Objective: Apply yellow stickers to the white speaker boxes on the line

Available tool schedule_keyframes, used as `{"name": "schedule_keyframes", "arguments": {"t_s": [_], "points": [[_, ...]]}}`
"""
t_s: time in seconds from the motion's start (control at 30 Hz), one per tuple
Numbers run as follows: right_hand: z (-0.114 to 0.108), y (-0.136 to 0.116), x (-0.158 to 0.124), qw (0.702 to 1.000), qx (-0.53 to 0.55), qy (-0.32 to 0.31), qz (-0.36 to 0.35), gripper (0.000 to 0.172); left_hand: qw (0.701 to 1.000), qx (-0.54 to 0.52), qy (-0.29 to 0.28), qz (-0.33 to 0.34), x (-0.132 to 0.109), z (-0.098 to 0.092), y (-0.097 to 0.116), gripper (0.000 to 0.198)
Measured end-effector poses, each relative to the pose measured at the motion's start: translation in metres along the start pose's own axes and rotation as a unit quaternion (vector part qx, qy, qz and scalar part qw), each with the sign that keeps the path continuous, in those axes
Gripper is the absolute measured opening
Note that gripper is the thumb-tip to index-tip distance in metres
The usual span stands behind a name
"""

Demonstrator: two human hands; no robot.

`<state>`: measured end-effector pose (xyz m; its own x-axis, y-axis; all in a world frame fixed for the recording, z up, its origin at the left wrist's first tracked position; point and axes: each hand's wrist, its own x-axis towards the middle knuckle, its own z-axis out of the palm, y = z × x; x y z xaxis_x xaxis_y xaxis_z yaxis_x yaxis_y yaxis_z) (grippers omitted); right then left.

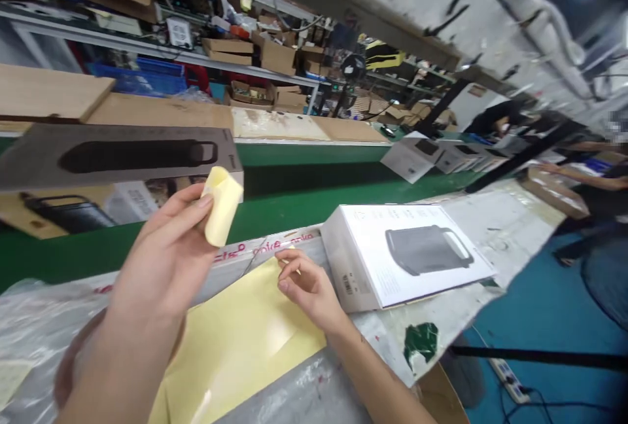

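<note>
A yellow sheet [245, 332] lies at seven o'clock on the desk [517, 228]. Toward eight o'clock, the raised left hand [169, 250] pinches a curled yellow piece [224, 208] between thumb and fingers. At six, the right hand [311, 290] curls its fingertips at the sheet's upper edge; whether they grip, I cannot tell. A white box [417, 254] sits at four, a grey box [36, 152] farther at nine, cartons [277, 54] beyond at eleven.
</note>
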<state>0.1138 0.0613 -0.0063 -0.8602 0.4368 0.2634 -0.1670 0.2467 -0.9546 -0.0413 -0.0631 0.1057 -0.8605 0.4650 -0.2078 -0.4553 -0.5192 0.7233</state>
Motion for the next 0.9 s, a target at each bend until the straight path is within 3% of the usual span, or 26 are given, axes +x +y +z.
{"name": "schedule_keyframes", "arguments": {"t_s": [0.1,0.23,0.33,0.4,0.5,0.7,0.8,0.9], "points": [[-0.018,-0.037,-0.016,0.998,-0.026,0.052,-0.004,0.012,0.999,0.016,0.013,-0.044,0.008,0.0,-0.018,0.017],[-0.055,-0.082,-0.026,0.977,-0.156,0.132,0.063,0.016,0.993,0.009,0.052,-0.105,0.022,-0.007,-0.071,0.032],[-0.083,-0.09,-0.017,0.942,-0.264,0.159,0.129,0.025,0.991,-0.007,0.071,-0.114,0.033,-0.016,-0.114,0.039],[-0.094,-0.084,-0.007,0.921,-0.321,0.151,0.16,0.024,0.992,-0.008,0.066,-0.112,0.04,-0.023,-0.131,0.045],[-0.1,-0.072,0.004,0.883,-0.413,0.142,0.17,0.017,0.993,0.001,0.043,-0.111,0.047,-0.031,-0.14,0.051],[-0.098,-0.068,0.01,0.763,-0.607,0.108,0.194,0.01,0.987,0.038,0.025,-0.156,0.056,-0.038,-0.143,0.055],[-0.101,-0.067,0.011,0.735,-0.643,0.104,0.19,0.031,0.984,0.052,0.008,-0.171,0.056,-0.037,-0.146,0.056],[-0.107,-0.058,0.012,0.727,-0.658,0.127,0.145,0.06,0.984,0.054,-0.011,-0.168,0.052,-0.037,-0.144,0.056]]}}
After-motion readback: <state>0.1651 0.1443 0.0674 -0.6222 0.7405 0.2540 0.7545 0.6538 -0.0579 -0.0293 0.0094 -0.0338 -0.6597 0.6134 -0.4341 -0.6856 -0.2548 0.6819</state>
